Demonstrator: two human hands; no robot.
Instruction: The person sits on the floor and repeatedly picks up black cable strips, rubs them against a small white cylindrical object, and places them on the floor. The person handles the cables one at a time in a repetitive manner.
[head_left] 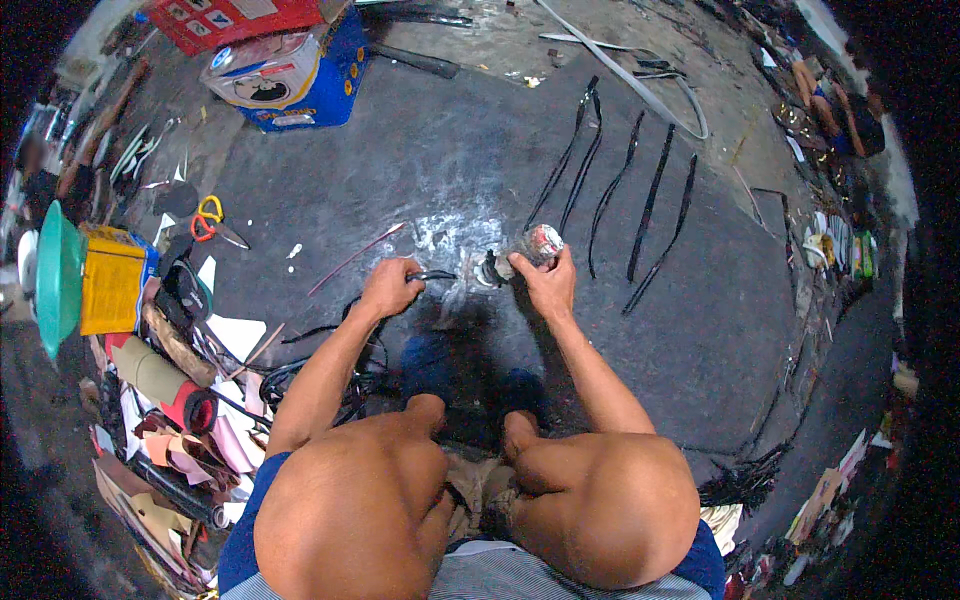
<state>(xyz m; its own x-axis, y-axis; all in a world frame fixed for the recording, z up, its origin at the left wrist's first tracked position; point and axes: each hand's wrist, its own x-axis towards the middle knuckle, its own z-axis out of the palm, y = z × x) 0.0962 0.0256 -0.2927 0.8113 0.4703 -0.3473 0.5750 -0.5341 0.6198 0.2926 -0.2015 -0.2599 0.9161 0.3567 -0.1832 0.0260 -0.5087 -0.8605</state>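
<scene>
Head view: L hand (388, 289) is seen just L of ctr, fingers curled in, & a dark narrow strip (435, 275) is gripped, its end poked out twd the R. By the R hand (550, 288) a small can (544, 241), red/white at one end, is gripped & tilted; beside it a dark curved bit (488, 268) is seen, too blurred to be told. Strip & can are held apart over the dk sheet (400, 170), abt mid-view. Beyond & R of the can, several blk strips (652, 200) are laid out roughly side by side. Over L, scissors (221, 227) w/ yellow & orange handles are spotted lying near a yellow tin (108, 285), a green basin (60, 280) set beside it. Up top L, a blue/white box (342, 80) is seen.
</scene>
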